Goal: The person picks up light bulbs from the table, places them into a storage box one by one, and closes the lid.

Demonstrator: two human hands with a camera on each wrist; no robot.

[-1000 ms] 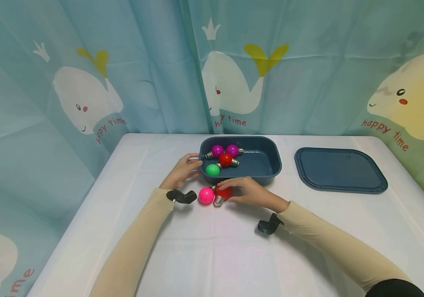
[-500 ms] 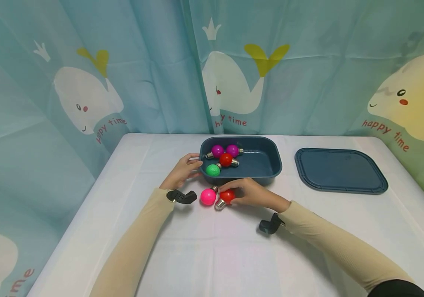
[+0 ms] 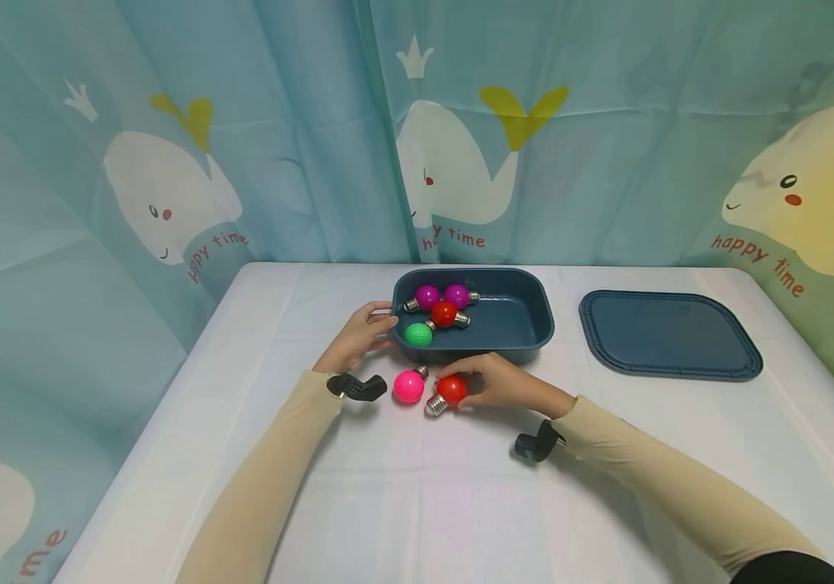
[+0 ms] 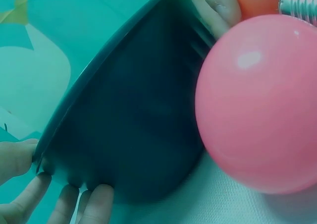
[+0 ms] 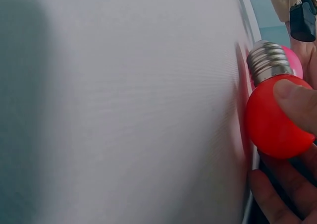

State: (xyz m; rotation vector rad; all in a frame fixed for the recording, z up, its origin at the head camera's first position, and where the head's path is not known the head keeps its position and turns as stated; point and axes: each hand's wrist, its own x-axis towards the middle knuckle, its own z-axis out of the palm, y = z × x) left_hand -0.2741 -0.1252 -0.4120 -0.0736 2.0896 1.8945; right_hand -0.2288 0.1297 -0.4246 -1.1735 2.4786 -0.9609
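Our right hand (image 3: 493, 383) has the red bulb (image 3: 451, 390) by its globe, thumb on one side and fingers round the other, so the metal screw base (image 3: 436, 405) sticks out uncovered over the counter (image 3: 417, 503), just in front of the blue tub (image 3: 508, 320); whether it touches down we cannot tell; the globe looks smooth, so we judge a light, even pinch across its widest part safest, as a lopsided squeeze could spin it loose; the pink bulb (image 3: 408, 387) lies just beside it, so any move should begin away from that neighbour, lest the two knock; our left hand (image 3: 360, 337) clasps nothing, its relaxed fingers laid against the tub's left end, enough, we reckon, to steady it; harder pushing could slide the tub and jostle the green bulb (image 3: 419, 334) inside.
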